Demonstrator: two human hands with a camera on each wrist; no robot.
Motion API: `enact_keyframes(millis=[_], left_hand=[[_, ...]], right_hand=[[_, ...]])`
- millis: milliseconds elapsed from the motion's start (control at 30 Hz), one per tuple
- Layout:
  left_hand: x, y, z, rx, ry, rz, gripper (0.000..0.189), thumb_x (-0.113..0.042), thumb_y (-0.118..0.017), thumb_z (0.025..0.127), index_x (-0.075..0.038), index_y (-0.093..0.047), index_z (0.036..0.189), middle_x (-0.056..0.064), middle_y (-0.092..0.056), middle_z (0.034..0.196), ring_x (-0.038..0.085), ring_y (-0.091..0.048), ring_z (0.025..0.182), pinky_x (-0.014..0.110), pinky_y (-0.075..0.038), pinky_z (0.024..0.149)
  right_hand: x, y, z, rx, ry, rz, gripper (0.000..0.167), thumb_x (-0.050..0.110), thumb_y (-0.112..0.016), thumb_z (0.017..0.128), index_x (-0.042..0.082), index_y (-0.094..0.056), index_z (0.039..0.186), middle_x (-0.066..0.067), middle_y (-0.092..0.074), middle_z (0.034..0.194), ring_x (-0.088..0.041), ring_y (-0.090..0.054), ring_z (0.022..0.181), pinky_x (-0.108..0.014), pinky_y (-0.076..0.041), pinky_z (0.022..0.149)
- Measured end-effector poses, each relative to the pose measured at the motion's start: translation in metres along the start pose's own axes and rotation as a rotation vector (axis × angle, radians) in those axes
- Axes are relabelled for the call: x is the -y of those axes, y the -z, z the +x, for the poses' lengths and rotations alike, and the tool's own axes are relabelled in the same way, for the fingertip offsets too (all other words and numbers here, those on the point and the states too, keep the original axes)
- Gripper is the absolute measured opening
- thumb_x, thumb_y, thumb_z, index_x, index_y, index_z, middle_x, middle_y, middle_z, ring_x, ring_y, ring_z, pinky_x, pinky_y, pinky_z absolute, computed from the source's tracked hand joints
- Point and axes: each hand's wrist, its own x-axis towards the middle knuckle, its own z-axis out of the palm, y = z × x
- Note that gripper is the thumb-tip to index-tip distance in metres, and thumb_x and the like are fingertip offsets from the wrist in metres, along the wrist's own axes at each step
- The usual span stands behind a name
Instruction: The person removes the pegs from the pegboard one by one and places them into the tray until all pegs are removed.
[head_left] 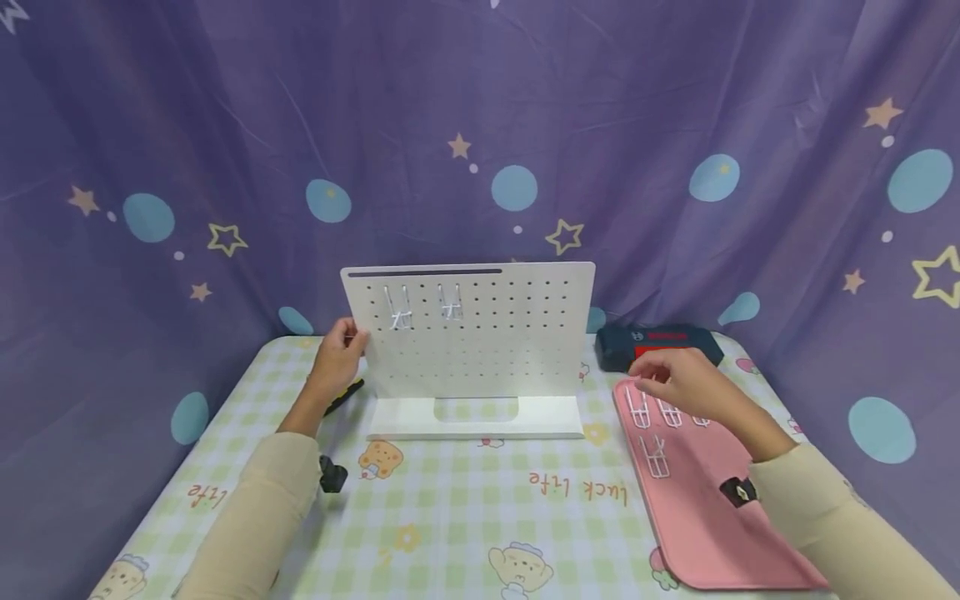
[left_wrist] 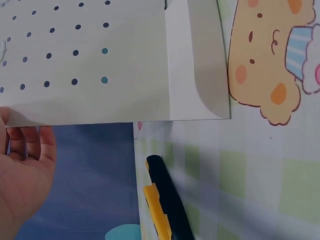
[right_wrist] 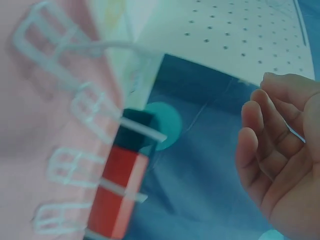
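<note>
A white pegboard [head_left: 480, 367] stands upright on its base, with two white wire hooks [head_left: 451, 307] hanging in its upper left part. My left hand [head_left: 335, 360] grips the board's left edge; in the left wrist view the fingers [left_wrist: 47, 142] lie behind it. Over the far end of a pink tray [head_left: 720, 525] hovers my right hand [head_left: 686, 383], fingers loosely bent. The right wrist view shows nothing in that hand [right_wrist: 285, 160]. Beneath it, several white wire hooks [head_left: 656, 458] lie in the tray; the hand partly hides some.
Behind the tray sits a dark case [head_left: 615, 354] with a red label. A black and yellow tool [left_wrist: 162, 200] lies on the table left of the board. The checked tablecloth [head_left: 450, 517] ends at a purple curtain [head_left: 420, 100] behind.
</note>
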Motion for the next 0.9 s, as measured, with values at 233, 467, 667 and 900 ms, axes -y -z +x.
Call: enact_keyframes(millis=[233,467,667,900], left_hand=[[-0.001,-0.001,-0.002,0.01,0.01,-0.003,0.041,-0.033,-0.04,0.11,-0.004,-0.044,0.139,0.021,-0.053,0.133,0.034,-0.053,0.122,0.051,-0.047,0.108],[-0.002,0.001,-0.002,0.008,-0.01,0.009,0.041,-0.033,-0.039,0.11,-0.003,-0.043,0.138,0.021,-0.053,0.132,0.034,-0.052,0.12,0.052,-0.047,0.108],[-0.001,0.001,-0.001,0.007,-0.016,-0.002,0.041,-0.032,-0.039,0.11,-0.002,-0.044,0.137,0.021,-0.053,0.132,0.034,-0.053,0.121,0.051,-0.047,0.108],[-0.001,0.0,-0.001,0.002,-0.016,-0.003,0.04,-0.032,-0.039,0.11,-0.002,-0.044,0.135,0.021,-0.054,0.132,0.035,-0.054,0.12,0.052,-0.047,0.108]], right_hand=[[0.019,-0.005,0.027,-0.044,0.007,0.035,0.013,0.014,-0.073,0.093,0.016,-0.076,0.105,0.006,-0.074,0.09,-0.008,-0.065,0.078,-0.031,-0.055,0.071],[0.041,-0.012,0.051,-0.112,0.04,0.014,0.014,0.014,-0.073,0.092,0.012,-0.077,0.105,0.003,-0.072,0.083,-0.009,-0.059,0.071,-0.031,-0.052,0.068],[0.058,-0.017,0.073,-0.204,0.116,-0.001,0.015,0.014,-0.074,0.091,0.01,-0.077,0.105,-0.001,-0.073,0.084,-0.01,-0.058,0.067,-0.03,-0.05,0.064],[0.079,-0.025,0.092,-0.278,0.146,0.008,0.017,0.013,-0.074,0.09,0.011,-0.077,0.107,-0.004,-0.074,0.087,-0.017,-0.067,0.072,-0.034,-0.056,0.065]])
